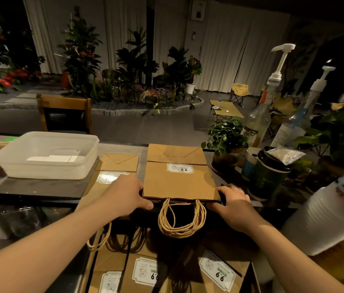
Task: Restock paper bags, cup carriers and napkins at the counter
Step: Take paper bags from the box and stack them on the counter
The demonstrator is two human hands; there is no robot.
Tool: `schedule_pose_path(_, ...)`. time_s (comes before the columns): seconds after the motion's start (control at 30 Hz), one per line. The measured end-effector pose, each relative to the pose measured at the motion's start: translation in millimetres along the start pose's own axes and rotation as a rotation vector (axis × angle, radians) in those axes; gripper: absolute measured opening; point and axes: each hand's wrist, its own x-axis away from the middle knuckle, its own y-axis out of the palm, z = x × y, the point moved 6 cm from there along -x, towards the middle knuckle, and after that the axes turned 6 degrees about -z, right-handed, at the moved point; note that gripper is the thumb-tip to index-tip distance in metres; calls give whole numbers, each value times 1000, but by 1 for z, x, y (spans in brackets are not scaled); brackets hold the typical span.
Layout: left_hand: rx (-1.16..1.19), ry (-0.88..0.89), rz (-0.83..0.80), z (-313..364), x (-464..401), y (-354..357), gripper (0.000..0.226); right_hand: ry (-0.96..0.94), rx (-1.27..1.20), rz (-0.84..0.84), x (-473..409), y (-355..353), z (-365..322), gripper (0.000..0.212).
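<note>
dim warm light | dark shadows below counter | wide-angle bending at edges (right side blurred)

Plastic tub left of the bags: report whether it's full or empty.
Nearly empty: the lidless plastic tub shows only a thin layer of white napkins on its bottom.

Tight on the right, roomier left

My right side's boxed in by cups (pixel 270 172) and plant (pixel 226 138); bare counter (pixel 40 187) lies open before the tub (pixel 46 155).
</note>
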Motion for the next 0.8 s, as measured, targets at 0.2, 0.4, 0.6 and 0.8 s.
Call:
schedule_pose_path(0.2,-3,-3,15,-1,1,0,29,-1,8,23,7,2,-2,59)
schedule_pose_path(0.4,-36,-8,-43,-1,-1,1,48,-50,-38,-22,10,5,7,63)
schedule_pose_path(0.6,-88,-25,-61,1,-3,1,47,-77,3,-4,4,8,10,56)
schedule_pose_path(0.8,-93,-26,-63,-1,-4,2,50,-100,41,0,2,11,11,51)
